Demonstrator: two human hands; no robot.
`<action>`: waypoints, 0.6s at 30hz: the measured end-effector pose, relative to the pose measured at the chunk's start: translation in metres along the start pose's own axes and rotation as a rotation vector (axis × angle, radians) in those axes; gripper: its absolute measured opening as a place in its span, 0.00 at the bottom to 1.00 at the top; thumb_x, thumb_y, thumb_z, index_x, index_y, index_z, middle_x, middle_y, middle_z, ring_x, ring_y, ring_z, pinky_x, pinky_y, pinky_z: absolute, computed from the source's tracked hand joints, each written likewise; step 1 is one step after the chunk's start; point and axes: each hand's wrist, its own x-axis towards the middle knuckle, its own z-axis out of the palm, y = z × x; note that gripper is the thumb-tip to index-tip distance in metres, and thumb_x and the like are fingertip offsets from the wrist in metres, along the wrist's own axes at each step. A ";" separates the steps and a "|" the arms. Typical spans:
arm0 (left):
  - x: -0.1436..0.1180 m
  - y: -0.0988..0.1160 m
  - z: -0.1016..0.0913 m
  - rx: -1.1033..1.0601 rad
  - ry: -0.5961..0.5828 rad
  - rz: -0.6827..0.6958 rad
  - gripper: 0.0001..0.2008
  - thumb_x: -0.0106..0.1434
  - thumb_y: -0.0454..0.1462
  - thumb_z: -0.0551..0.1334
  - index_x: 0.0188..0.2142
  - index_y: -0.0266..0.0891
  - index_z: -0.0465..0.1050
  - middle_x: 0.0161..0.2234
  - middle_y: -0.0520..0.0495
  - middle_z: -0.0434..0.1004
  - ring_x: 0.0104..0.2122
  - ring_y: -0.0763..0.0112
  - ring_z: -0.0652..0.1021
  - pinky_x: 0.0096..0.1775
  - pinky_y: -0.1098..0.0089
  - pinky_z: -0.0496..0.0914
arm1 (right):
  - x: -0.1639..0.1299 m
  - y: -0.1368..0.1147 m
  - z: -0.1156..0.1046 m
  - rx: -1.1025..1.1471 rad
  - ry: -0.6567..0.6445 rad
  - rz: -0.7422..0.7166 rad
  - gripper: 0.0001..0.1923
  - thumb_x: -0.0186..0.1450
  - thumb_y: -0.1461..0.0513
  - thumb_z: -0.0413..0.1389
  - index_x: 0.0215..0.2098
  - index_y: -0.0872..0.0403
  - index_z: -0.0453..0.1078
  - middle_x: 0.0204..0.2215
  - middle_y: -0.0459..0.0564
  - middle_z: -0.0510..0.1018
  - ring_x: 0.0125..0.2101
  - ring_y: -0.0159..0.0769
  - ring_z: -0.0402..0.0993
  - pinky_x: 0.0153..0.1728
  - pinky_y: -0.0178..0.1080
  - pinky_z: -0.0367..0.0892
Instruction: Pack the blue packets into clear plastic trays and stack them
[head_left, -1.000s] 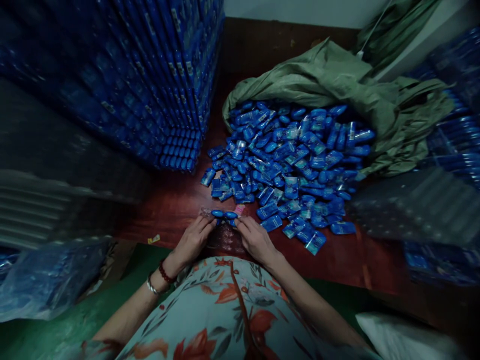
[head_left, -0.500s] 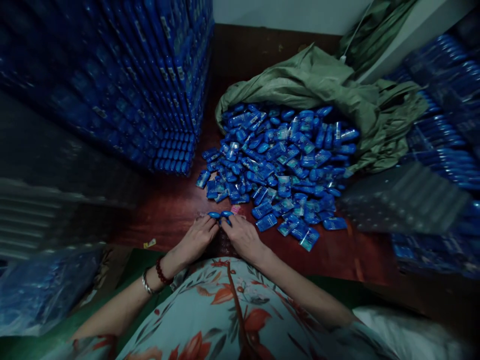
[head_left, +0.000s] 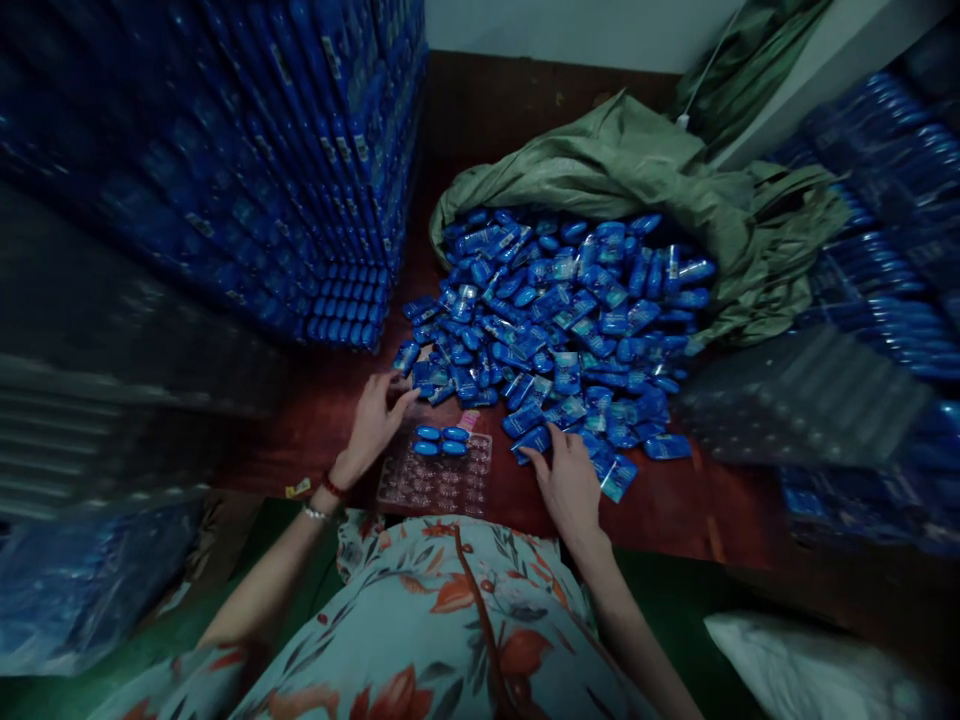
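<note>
My left hand (head_left: 377,418) is at the left edge of a heap of small blue plastic-wrapped packets (head_left: 555,310). Its thumb and fingers are apart beside the nearest packets, and I see nothing held in them. Over on the right, my right hand (head_left: 568,480) has its thumb and forefinger around a blue packet (head_left: 531,442) lying at the front of the heap. Between my hands lies a clear plastic tray (head_left: 472,490) with rows of moulded hollows. Several shiny blue pieces (head_left: 441,440) sit in two short rows at its far edge.
Tall stacks of filled blue trays (head_left: 352,200) rise at the left. A green sack (head_left: 600,150) lies open behind the heap. Stacked clear trays (head_left: 810,400) stand at the right, more (head_left: 90,430) at the left. A pink slip (head_left: 469,420) lies near the tray.
Both hands have parted from the blue pieces at the tray's far edge. The left went left and forward to the heap; the right went right to a packet.
</note>
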 end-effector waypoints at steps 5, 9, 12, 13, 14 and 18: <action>0.027 -0.003 0.021 0.050 -0.236 0.068 0.30 0.55 0.42 0.67 0.55 0.36 0.62 0.53 0.36 0.60 0.48 0.55 0.71 0.49 0.56 0.69 | 0.004 -0.004 0.010 0.079 -0.124 0.040 0.23 0.61 0.47 0.54 0.46 0.56 0.63 0.36 0.52 0.67 0.28 0.38 0.70 0.22 0.35 0.61; 0.021 -0.008 0.022 0.095 -0.222 0.136 0.18 0.64 0.35 0.56 0.53 0.35 0.65 0.54 0.34 0.62 0.52 0.55 0.70 0.51 0.55 0.67 | 0.007 0.000 0.010 0.442 -0.189 0.119 0.21 0.58 0.49 0.57 0.40 0.54 0.61 0.29 0.47 0.69 0.24 0.35 0.69 0.24 0.36 0.65; 0.009 -0.011 0.005 0.073 -0.179 0.158 0.16 0.66 0.35 0.52 0.51 0.35 0.67 0.50 0.37 0.69 0.48 0.60 0.72 0.50 0.58 0.69 | 0.004 0.004 0.000 0.701 -0.205 0.193 0.15 0.61 0.52 0.55 0.40 0.53 0.60 0.29 0.46 0.71 0.27 0.35 0.71 0.27 0.37 0.68; 0.002 -0.011 -0.003 0.057 -0.140 0.152 0.15 0.66 0.35 0.52 0.50 0.36 0.68 0.48 0.39 0.70 0.46 0.62 0.73 0.49 0.60 0.69 | 0.001 0.004 -0.005 0.770 -0.199 0.220 0.13 0.62 0.54 0.53 0.40 0.53 0.60 0.30 0.47 0.72 0.28 0.35 0.72 0.28 0.36 0.69; -0.006 -0.011 -0.013 0.041 -0.093 0.137 0.14 0.66 0.36 0.52 0.49 0.37 0.69 0.45 0.41 0.72 0.44 0.64 0.74 0.48 0.63 0.70 | -0.002 0.002 -0.010 0.838 -0.206 0.239 0.12 0.63 0.55 0.53 0.41 0.52 0.60 0.30 0.47 0.72 0.28 0.34 0.73 0.28 0.36 0.70; -0.050 -0.007 -0.050 0.040 0.083 0.068 0.10 0.65 0.37 0.56 0.44 0.38 0.71 0.37 0.46 0.75 0.36 0.69 0.76 0.40 0.70 0.72 | -0.016 -0.019 -0.020 1.010 -0.332 0.144 0.10 0.65 0.58 0.51 0.43 0.51 0.62 0.32 0.48 0.74 0.31 0.34 0.75 0.31 0.36 0.73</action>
